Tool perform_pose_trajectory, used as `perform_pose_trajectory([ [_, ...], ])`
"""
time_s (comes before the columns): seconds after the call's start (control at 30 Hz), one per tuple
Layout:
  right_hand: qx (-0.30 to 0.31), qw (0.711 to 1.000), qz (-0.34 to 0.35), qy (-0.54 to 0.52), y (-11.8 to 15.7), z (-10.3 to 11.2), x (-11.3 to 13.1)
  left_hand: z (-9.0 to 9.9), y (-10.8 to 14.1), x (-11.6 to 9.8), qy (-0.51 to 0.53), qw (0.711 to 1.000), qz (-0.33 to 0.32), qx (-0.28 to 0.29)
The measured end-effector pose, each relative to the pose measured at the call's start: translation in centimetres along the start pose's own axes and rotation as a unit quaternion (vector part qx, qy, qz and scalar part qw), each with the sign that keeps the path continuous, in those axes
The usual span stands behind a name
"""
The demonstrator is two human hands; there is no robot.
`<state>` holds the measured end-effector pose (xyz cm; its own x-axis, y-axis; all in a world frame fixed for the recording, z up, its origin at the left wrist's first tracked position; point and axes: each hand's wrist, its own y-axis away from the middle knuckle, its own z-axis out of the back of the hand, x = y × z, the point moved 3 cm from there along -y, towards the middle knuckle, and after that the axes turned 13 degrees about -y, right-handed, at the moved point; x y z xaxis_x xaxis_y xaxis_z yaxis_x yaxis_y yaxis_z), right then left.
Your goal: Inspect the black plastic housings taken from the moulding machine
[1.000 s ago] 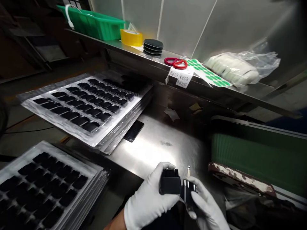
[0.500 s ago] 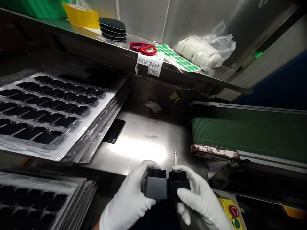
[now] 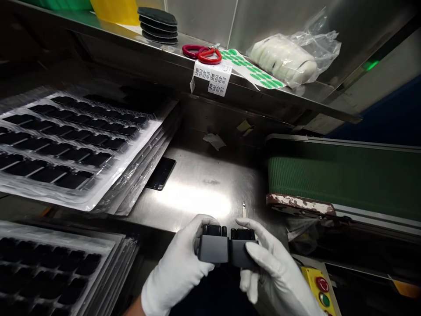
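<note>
A: From the head camera, what have the hands got?

B: Each gloved hand grips one small black plastic housing. The left hand (image 3: pixel 179 267) is closed around the left housing (image 3: pixel 213 248), thumb on its top edge. The right hand (image 3: pixel 278 274) is clasped on the right housing (image 3: pixel 241 252), fingers wrapped over its front. The two parts sit side by side, touching, held low over the near edge of the steel bench (image 3: pixel 197 193).

A: What could go wrong?

B: I'd judge a slip most likely: smooth gloves on smooth plastic, held beyond the bench edge, so a loosened grip could drop a part to the floor. A thin pointed tool (image 3: pixel 244 210) lies on the bench just beyond the right fingers; reaching forward carelessly could snag the glove. The green conveyor belt (image 3: pixel 338 175) runs close on the right, too.

A: And the containers?

B: At the left, a stack of clear blister trays (image 3: pixel 98 193) has its top tray filled with rows of flat black parts. A second tray stack (image 3: pixel 108 254) nearer the person holds black pieces in its pockets as well. One loose flat black part (image 3: pixel 161 174) lies on the bench beside the upper stack. On the shelf, a plastic bag (image 3: pixel 289 59) holds white round pads, near red scissors (image 3: pixel 202 52), green dot stickers (image 3: pixel 255 72) and a pile of dark discs (image 3: pixel 158 24).
</note>
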<state>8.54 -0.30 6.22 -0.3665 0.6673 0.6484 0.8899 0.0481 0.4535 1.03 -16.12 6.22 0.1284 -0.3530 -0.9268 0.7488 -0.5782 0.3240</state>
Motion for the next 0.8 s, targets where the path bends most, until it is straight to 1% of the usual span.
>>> perform_pose_trajectory([
  [0.2,-0.002,1.000,-0.008,-0.011,0.1,0.0,-0.5,0.1,0.1,0.0,-0.021,1.000,-0.016,-0.007],
  [0.4,0.007,1.000,-0.001,-0.017,0.6,-0.3,-0.5,0.2,0.9,-0.4,-0.008,1.000,-0.027,0.000],
  [0.57,0.003,0.999,-0.018,-0.031,1.6,-0.5,-0.4,0.0,1.7,-1.2,0.006,0.998,-0.057,0.027],
  [0.67,0.005,0.998,-0.029,-0.052,2.2,-1.2,0.2,0.0,1.8,-1.6,0.038,0.997,-0.062,0.037],
  [0.73,-0.007,0.998,-0.042,-0.050,2.4,-1.9,0.9,0.1,1.8,-1.9,0.057,0.996,-0.054,0.039],
  [0.8,-0.058,0.996,-0.071,-0.020,2.5,-2.6,1.6,0.2,1.6,-2.3,0.046,0.998,-0.041,0.025],
])
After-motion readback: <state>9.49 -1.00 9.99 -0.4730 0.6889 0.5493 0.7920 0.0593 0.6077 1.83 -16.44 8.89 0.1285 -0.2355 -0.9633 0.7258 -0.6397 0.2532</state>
